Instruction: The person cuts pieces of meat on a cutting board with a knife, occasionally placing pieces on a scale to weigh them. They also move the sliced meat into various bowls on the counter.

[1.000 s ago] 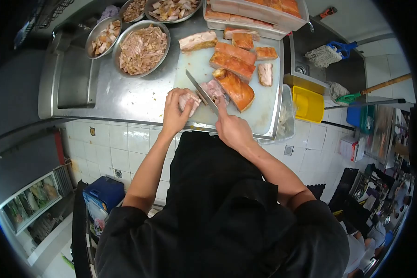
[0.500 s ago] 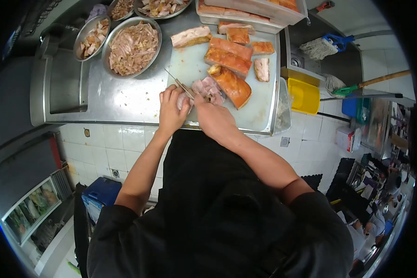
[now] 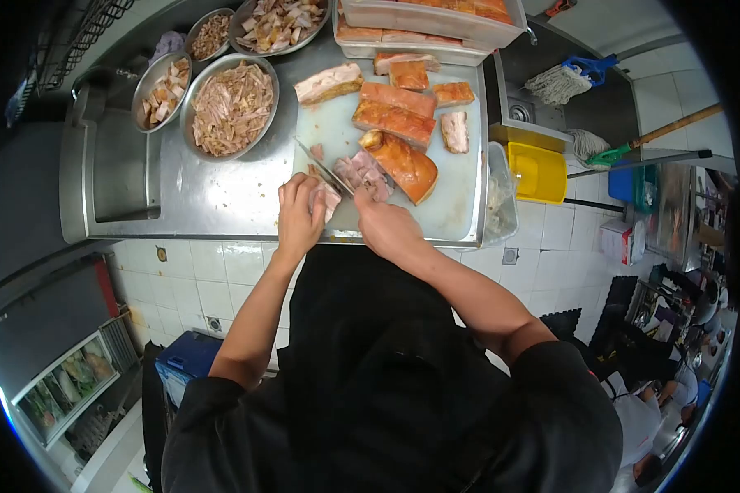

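Observation:
My right hand [image 3: 386,223] grips a knife [image 3: 327,172] by its handle, the blade slanting up and to the left over the white cutting board [image 3: 459,215]. Curled fingers of my left hand [image 3: 301,215] press a pale piece of pork [image 3: 330,202] onto the board's near left edge, close beside the blade. Small cut bits lie around the blade's far part. Just right of the knife is a heap of pale pork slices [image 3: 362,174], touching or nearly touching a large brown-skinned roast pork chunk [image 3: 406,166]. Several more roast pork pieces [image 3: 396,115] lie farther back.
Steel bowls of cut meat, including a large one [image 3: 232,111], stand back left. A plastic tub [image 3: 444,25] of roast pork is at the back. A sink basin [image 3: 127,181] lies left; a yellow bin [image 3: 536,172] and mops [image 3: 561,85] are right. People work far right.
The whole view has shifted slightly. The blade now stands at a steeper slant by the pork under my left hand, and small cut bits show near its tip. Both hands keep their hold.

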The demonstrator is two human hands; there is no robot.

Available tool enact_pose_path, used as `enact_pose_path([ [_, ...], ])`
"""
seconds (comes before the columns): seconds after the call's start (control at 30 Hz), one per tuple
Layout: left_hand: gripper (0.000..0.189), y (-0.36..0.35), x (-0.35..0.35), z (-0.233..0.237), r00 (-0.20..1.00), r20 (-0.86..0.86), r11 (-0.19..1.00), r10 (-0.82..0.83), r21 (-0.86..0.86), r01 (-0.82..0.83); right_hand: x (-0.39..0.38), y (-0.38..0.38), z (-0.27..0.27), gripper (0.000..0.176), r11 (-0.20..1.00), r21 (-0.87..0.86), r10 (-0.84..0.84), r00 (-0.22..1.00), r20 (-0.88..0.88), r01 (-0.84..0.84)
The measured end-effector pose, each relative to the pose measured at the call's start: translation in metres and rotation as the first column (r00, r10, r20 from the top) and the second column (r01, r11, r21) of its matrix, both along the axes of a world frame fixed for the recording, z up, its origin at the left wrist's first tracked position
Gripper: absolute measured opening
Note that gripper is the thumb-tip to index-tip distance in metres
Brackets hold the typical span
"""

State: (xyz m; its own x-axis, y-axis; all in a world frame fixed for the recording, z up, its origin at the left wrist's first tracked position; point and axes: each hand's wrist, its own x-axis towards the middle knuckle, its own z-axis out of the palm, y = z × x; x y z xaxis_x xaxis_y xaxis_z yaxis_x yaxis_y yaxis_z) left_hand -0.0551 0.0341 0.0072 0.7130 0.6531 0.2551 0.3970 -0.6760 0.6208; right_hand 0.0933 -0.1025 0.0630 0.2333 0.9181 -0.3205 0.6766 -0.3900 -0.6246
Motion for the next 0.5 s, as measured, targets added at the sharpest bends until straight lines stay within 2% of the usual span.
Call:
enact_pose_path([
  [0.13,0.027,-0.004,0.000,0.005,0.998,-0.069,1.000,0.008,-0.016,-0.009,0.005,-0.018,0.055,0.026,0.999,-0.029,0.028,1.000,-0.014,-0.029],
  [0.2,0.027,-0.003,0.001,0.003,0.998,-0.061,1.000,0.001,-0.007,-0.002,0.002,-0.023,0.064,0.026,0.986,-0.157,0.050,0.999,-0.016,-0.051],
  [0.43,0.027,-0.002,0.001,-0.002,1.000,-0.006,1.000,0.027,0.014,-0.027,-0.012,0.010,0.017,0.025,0.999,-0.040,0.032,0.999,0.016,-0.031],
  [0.5,0.028,-0.001,0.001,-0.002,1.000,0.003,1.000,0.021,0.007,-0.021,-0.012,-0.007,0.030,0.023,0.988,-0.145,0.044,0.999,-0.003,-0.044],
])
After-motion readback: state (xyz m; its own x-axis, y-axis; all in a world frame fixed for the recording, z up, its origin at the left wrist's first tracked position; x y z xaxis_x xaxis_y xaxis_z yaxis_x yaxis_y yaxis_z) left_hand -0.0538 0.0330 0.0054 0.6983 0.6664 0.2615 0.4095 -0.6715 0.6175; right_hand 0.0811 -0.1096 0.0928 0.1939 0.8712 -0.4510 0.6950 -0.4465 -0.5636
